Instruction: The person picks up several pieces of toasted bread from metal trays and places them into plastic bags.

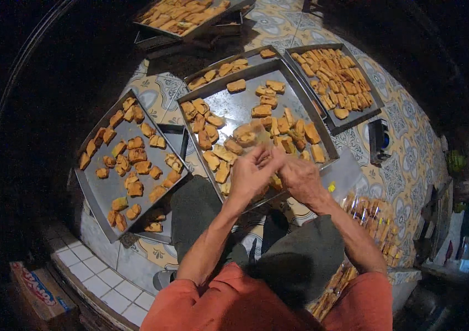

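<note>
Both my hands meet over the near part of a metal baking tray [333,145] that holds many browned pieces of baked bread or pastry [236,85]. My left hand [255,169] has its fingers bent together at what looks like the gathered end of a clear plastic bag [261,138]. Through the film, baked pieces seem to show just beyond my fingertips. My right hand [300,173] is curled close beside the left, touching or nearly touching it; its fingertips are partly hidden, and what they grip is hard to tell.
More trays of baked pieces lie at the left [112,231], the upper right [377,105] and the top [182,31]. Filled clear bags [371,219] lie on the tiled floor at my right, near flat plastic film [344,169] and a dark device [379,140]. A cardboard box [40,289] stands lower left.
</note>
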A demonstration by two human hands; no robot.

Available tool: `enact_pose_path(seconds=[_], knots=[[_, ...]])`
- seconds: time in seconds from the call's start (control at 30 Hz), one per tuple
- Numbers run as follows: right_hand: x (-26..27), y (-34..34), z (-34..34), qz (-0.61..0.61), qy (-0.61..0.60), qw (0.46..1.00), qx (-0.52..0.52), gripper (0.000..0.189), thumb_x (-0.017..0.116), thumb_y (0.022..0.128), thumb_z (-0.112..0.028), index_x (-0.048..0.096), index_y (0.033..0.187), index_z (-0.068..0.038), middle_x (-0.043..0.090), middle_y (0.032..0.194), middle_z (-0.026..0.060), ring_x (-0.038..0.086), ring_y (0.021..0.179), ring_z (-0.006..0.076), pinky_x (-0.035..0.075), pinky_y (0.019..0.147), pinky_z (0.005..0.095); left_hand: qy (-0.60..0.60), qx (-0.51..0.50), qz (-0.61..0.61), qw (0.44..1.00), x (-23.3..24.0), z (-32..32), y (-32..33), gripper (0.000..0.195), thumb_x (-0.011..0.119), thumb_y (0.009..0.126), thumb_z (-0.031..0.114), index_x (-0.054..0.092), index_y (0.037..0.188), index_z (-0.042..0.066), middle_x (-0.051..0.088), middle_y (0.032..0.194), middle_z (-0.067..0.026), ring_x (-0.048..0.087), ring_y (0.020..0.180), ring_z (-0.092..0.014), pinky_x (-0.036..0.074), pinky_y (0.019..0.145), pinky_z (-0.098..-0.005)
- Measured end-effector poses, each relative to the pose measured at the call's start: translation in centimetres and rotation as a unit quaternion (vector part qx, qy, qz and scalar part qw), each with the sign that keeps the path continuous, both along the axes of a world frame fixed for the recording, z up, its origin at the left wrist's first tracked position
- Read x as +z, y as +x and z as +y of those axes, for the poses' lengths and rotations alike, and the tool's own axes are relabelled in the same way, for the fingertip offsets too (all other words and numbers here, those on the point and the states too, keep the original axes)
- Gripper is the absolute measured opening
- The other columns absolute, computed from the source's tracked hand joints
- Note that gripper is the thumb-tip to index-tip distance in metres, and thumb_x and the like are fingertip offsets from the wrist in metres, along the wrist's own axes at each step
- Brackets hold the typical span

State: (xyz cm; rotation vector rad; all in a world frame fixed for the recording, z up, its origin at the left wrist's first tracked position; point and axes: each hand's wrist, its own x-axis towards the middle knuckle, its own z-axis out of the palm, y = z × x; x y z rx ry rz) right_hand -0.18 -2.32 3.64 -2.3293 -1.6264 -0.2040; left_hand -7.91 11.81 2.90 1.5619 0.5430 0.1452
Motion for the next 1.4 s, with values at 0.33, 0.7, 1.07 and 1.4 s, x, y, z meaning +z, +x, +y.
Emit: enact_pose_path(seconds=[0.33, 0.7, 1.07, 1.4], knots=[[1.6, 0.1, 0.4, 0.205, 0.081, 0.975, -0.030, 0.050, 0.067, 0.083, -0.031, 0.053, 0.122, -0.002, 0.060, 0.115, 0.0192, 0.063, 0.098, 0.0313, 0.051, 0.078, 0.0379, -0.199, 0.043, -0.077, 0.976, -2.9, 1.7, -0.3, 0.031, 0.059, 0.092, 0.022, 0.064, 0.106, -0.005, 0.068, 0.096, -0.0118, 0.064, 0.076, -0.012, 0.050, 0.065, -0.0227], [-2.0, 0.9, 0.7, 0.577, 0.149, 0.790, -0.142, 0.037, 0.053, 0.095, -0.032, 0.064, 0.101, 0.002, 0.068, 0.084, 0.0070, 0.065, 0.068, 0.0133, 0.050, 0.060, 0.0254, -0.099, 0.075, -0.086, 0.989, -1.0, 1.7, -0.8, 0.020, 0.069, 0.085, 0.020, 0.070, 0.085, 0.000, 0.064, 0.069, -0.0024, 0.056, 0.057, -0.005, 0.042, 0.050, -0.0195], [3.2, -0.3, 0.8, 0.591, 0.183, 0.777, -0.119, 0.032, 0.056, 0.093, -0.015, 0.058, 0.117, 0.005, 0.063, 0.107, 0.0139, 0.062, 0.099, 0.0180, 0.050, 0.085, 0.0286, 0.343, 0.047, -0.080, 0.935, -0.7, 0.6, 0.0, 0.029, 0.060, 0.082, 0.014, 0.066, 0.108, 0.004, 0.066, 0.086, -0.0186, 0.065, 0.079, -0.034, 0.050, 0.070, -0.0403], [2.5, 0.2, -0.3, 0.651, 0.237, 0.680, -0.241, 0.038, 0.058, 0.090, -0.015, 0.050, 0.124, 0.002, 0.064, 0.103, 0.0095, 0.063, 0.089, 0.0147, 0.052, 0.076, 0.0274, 0.382, 0.034, -0.052, 0.922, -3.5, -0.9, 1.3, 0.028, 0.056, 0.081, 0.015, 0.066, 0.107, 0.009, 0.065, 0.080, -0.0145, 0.062, 0.070, -0.034, 0.050, 0.064, -0.0429]])
